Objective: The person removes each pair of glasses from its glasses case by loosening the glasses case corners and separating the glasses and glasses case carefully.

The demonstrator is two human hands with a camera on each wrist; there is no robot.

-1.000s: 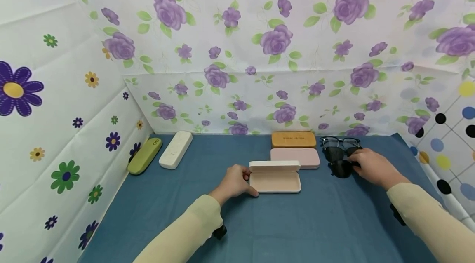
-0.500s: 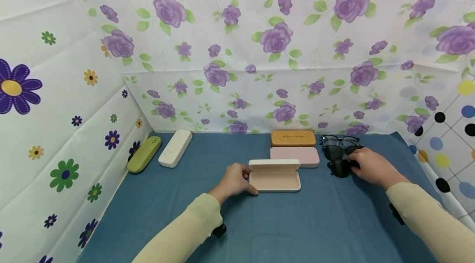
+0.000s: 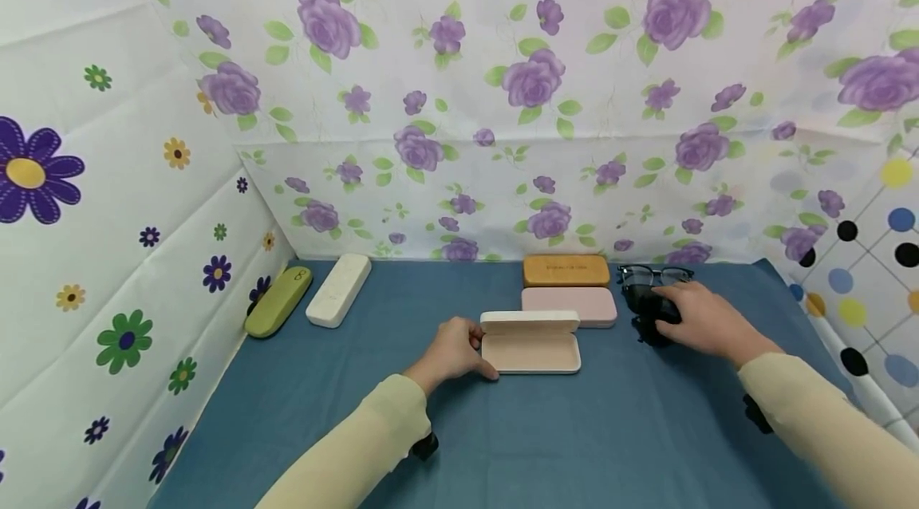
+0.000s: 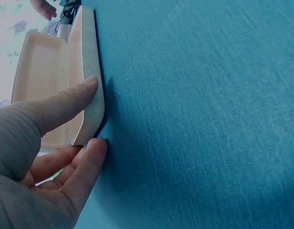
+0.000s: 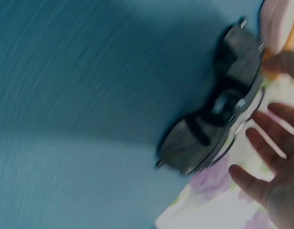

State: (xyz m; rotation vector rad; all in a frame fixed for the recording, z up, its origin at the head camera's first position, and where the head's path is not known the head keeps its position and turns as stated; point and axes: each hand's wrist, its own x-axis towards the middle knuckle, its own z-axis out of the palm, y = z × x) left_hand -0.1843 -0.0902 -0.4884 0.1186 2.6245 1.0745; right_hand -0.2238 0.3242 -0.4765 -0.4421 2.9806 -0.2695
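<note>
The open case (image 3: 531, 355) sits short of the far edge of the surface (image 3: 560, 445), its left end pinched by the left hand (image 3: 451, 353). Dark sunglasses (image 5: 183, 147) lie toward the far right corner, by the right hand (image 3: 707, 321), whose grip is released, fingers spread.

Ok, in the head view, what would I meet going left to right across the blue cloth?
Green case, closed white case, left hand, open case, dark glasses, right hand.
</note>
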